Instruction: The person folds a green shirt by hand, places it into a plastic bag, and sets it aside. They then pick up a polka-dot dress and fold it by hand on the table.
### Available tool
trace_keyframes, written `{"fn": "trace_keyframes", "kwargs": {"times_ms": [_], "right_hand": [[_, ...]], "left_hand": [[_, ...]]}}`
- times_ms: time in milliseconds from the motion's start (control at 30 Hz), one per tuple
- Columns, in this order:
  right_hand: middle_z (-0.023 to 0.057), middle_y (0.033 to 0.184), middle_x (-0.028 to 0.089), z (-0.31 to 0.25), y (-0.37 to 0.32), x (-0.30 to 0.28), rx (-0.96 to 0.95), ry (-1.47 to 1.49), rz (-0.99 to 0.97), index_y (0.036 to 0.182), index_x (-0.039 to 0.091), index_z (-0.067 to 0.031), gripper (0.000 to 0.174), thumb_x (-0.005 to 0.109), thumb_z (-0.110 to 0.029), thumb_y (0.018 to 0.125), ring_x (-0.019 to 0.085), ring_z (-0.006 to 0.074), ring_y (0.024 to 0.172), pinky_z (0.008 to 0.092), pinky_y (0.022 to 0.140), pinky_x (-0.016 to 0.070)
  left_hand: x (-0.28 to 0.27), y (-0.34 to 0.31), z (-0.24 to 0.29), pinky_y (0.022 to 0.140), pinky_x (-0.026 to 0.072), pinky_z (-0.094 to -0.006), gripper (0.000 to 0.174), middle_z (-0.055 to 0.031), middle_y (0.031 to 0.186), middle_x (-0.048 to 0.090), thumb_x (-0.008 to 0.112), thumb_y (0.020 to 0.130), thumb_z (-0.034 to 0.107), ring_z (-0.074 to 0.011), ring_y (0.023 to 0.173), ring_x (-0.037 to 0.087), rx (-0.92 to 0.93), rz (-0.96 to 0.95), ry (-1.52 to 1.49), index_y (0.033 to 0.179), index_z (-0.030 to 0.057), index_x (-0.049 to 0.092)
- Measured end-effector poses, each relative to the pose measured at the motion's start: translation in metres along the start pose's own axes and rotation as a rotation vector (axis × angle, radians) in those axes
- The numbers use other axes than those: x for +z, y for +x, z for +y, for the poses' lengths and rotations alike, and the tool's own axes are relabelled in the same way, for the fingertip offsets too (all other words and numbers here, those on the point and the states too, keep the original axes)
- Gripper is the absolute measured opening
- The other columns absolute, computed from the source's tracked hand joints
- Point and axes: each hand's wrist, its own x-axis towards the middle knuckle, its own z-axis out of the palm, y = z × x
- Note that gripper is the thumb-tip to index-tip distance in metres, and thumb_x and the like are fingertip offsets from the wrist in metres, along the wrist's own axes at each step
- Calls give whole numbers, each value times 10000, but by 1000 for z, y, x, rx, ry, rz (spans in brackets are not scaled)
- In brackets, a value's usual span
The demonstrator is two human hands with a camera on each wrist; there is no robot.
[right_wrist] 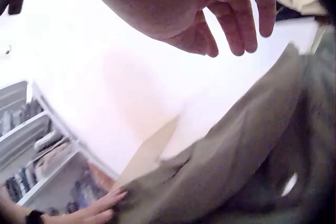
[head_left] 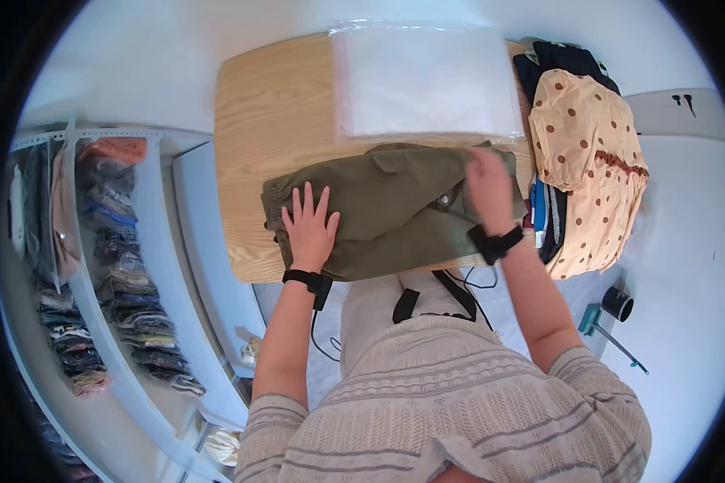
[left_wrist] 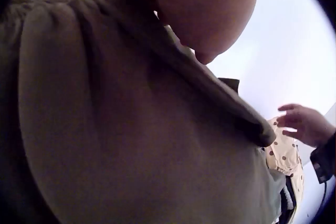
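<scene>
Left fingers [head_left: 308,200] lie spread on the green garment [head_left: 379,197]; right fingers [right_wrist: 245,35], loosely open, hover above its right end.

Got white shelves [head_left: 155,249] on my left crammed with folded clothes [head_left: 137,282]. On my right, a peach polka-dot garment [head_left: 576,129] tops a pile by the worktop [head_left: 258,105], plus some teal-headed tool [head_left: 591,319] with a handle.
</scene>
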Motion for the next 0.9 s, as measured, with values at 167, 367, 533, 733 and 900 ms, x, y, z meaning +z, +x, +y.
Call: {"fn": "trace_keyframes", "kwargs": {"times_ms": [167, 367, 533, 733, 900], "right_hand": [[126, 1422, 348, -44, -54, 89, -183, -465, -193, 1364, 407, -266, 543, 539, -425, 861, 298, 329, 1321, 622, 1000, 258], [104, 1476, 276, -32, -64, 110, -146, -518, -195, 1406, 343, -314, 609, 498, -527, 857, 228, 328, 1362, 659, 1010, 206], [118, 1459, 304, -39, -58, 97, -105, -441, -259, 1390, 379, -276, 563, 498, -476, 876, 249, 322, 1354, 629, 1026, 213], [111, 1394, 399, -13, -5, 37, -220, -473, -8, 1304, 460, -148, 461, 540, -310, 880, 319, 289, 1325, 561, 1056, 219], [98, 1312, 493, 70, 38, 7, -126, -276, -49, 1201, 537, -117, 365, 570, -236, 857, 372, 272, 1294, 556, 1057, 234]], "left_hand": [[32, -3, -3, 1065, 171, -595, 582, -134, 1504, 216, 475, 907, 433, -349, 1375, 192, -70, -64, -2, 1419, 192, 340], [22, -3, -17, 1068, 223, -536, 572, -203, 1434, 303, 535, 887, 368, -386, 1322, 270, -64, -3, -122, 1380, 124, 377], [19, -20, -33, 988, 339, -485, 741, -241, 1325, 370, 648, 800, 412, -375, 1244, 348, -681, 264, -229, 1336, -4, 350], [44, -28, -48, 1003, 317, -485, 835, -192, 1370, 358, 623, 793, 518, -362, 1261, 337, -788, 163, -108, 1362, -7, 309], [52, -27, -46, 981, 329, -480, 826, -152, 1401, 344, 592, 803, 549, -333, 1265, 340, -791, 161, 5, 1367, 16, 309]]}}
